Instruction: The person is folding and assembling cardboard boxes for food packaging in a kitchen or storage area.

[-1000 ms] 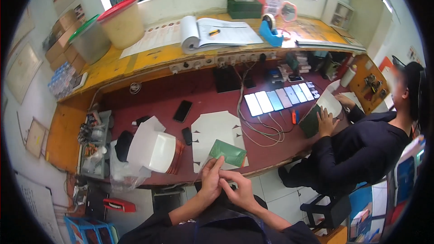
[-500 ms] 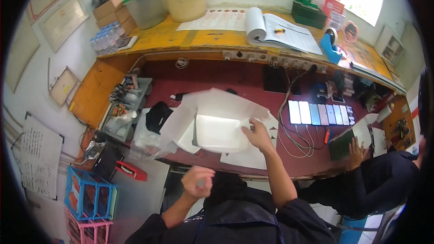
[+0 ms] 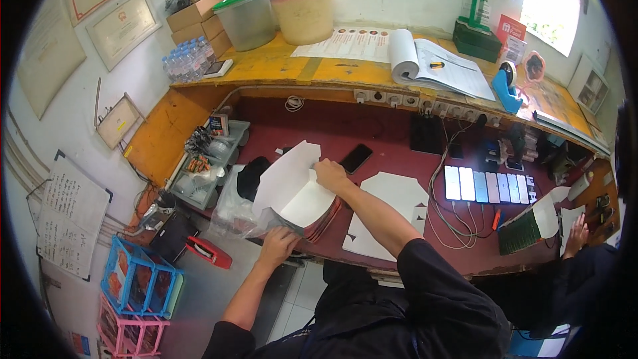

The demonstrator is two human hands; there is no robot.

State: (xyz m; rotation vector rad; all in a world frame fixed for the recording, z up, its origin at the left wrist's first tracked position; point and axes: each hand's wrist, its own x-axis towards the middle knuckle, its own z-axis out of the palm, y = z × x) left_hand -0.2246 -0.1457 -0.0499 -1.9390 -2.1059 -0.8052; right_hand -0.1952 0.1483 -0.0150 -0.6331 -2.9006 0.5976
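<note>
An open paper box [image 3: 300, 201] with a white inside and one tall white flap stands at the left of the dark red table. On its far right rim my right hand [image 3: 330, 176] is closed, the knuckles up and the fingertips partly hidden. My left hand [image 3: 279, 244] grips the near left lower corner, by the table's front edge. Below the box's right side show several brownish-red layered edges [image 3: 324, 225], perhaps stacked box blanks. Under my right forearm lies a flat white box blank [image 3: 385, 207]. A black phone [image 3: 356, 158] lies just beyond my right hand.
Left of the box are a clear plastic bag [image 3: 232, 209] and a grey tray of small items [image 3: 216, 159]. Several lit phones [image 3: 488, 185] with cables lie to the right. At far right a co-worker's hand [image 3: 575, 236] is beside a green box [image 3: 525, 231].
My left hand has come up from in front of my body onto the box. The box has moved left, its wide panels now more upright. The co-worker's hand has shifted right.
</note>
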